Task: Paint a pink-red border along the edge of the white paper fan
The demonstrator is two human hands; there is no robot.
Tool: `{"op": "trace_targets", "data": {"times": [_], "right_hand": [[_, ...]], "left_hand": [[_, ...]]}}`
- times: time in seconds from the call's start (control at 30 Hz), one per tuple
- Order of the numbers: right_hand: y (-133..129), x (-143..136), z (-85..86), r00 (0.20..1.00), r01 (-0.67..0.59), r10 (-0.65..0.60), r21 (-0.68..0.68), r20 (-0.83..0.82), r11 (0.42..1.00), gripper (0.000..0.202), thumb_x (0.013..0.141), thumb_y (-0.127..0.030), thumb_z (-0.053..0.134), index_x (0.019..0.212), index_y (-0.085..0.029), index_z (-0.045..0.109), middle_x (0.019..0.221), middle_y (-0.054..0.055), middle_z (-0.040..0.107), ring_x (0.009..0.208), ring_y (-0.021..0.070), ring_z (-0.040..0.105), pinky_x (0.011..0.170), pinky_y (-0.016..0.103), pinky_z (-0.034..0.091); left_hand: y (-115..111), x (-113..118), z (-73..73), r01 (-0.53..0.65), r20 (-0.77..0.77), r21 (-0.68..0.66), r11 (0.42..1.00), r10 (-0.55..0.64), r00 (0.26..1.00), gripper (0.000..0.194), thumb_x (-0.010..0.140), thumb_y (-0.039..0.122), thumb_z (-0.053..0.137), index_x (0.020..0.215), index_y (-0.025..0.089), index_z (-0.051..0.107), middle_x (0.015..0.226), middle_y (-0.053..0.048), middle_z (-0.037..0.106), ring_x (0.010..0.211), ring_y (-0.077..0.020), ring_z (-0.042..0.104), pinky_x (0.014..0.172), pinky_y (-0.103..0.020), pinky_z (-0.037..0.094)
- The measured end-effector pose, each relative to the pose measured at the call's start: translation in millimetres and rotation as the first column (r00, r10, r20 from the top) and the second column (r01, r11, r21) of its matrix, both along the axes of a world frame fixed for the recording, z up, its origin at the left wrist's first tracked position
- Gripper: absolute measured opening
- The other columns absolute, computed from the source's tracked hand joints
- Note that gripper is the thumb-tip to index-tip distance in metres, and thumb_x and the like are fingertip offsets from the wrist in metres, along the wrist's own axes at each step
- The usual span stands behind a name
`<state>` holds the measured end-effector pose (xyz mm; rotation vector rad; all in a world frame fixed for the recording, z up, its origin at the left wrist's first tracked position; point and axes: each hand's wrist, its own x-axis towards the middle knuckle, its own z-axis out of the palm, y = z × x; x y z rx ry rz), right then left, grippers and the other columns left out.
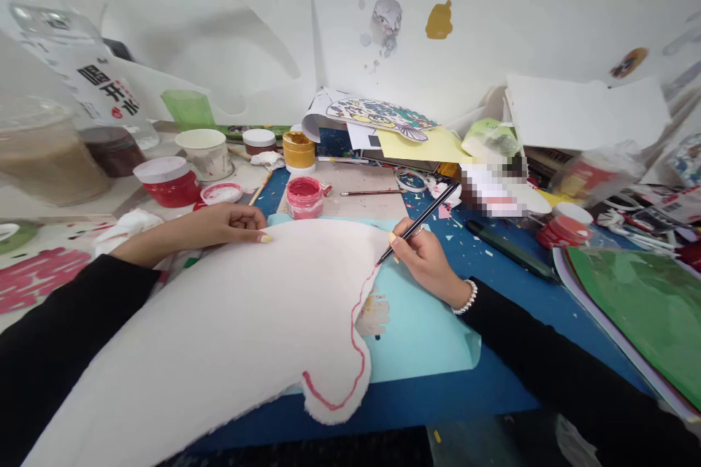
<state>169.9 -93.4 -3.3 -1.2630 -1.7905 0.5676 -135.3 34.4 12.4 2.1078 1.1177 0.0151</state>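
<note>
On the blue table (pixel 432 405), as seen from the head camera, the white board (pixel 257 292) lies at the centre, its right part over a pale blue sheet (pixel 427 317) and its lower left reaching toward the wearer. Left hand (pixel 233 224): placed at the board's upper edge, thumb on the surface, fingers curled; whether they pinch the edge cannot be told. Right hand (pixel 424 255): closed on the brush (pixel 424 217) – thumb and fingers grip the handle, which slants up to the right. The brush tip touches the board near its right edge. From the tip, a red line (pixel 353 314) follows that edge downward, rounds the lower lobe and ends near the notch to its left. A bead bracelet (pixel 465 298) encircles the right wrist.

Beyond the board's upper edge stands the pink jar (pixel 304 206), open; the ochre jar (pixel 299 153) is behind it. A second brush (pixel 372 193) lies to the right of the pink jar. Farther left are a paper cup (pixel 205 159) and a red jar (pixel 171 188) with a white lid. At the far right lies a green sheet (pixel 640 321).
</note>
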Motion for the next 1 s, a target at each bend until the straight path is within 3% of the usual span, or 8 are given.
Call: {"op": "trace_targets", "data": {"times": [1.0], "right_hand": [[0.3, 1.2, -1.1, 1.0, 0.001, 0.0, 0.008, -0.012, 1.0, 0.018, 0.081, -0.026, 0.04, 0.065, -0.019, 0.04, 0.059, -0.004, 0.04, 0.048, 0.008, 0.038, 0.049, 0.022, 0.03]], "left_hand": [[3.4, -0.9, -2.1, -0.015, 0.0, 0.003, 1.0, 0.015, 1.0, 0.038, 0.065, 0.054, 0.055, 0.076, 0.017, 0.052, 0.061, 0.005, 0.039, 0.055, -0.0086, 0.035, 0.048, -0.017, 0.028]]}}
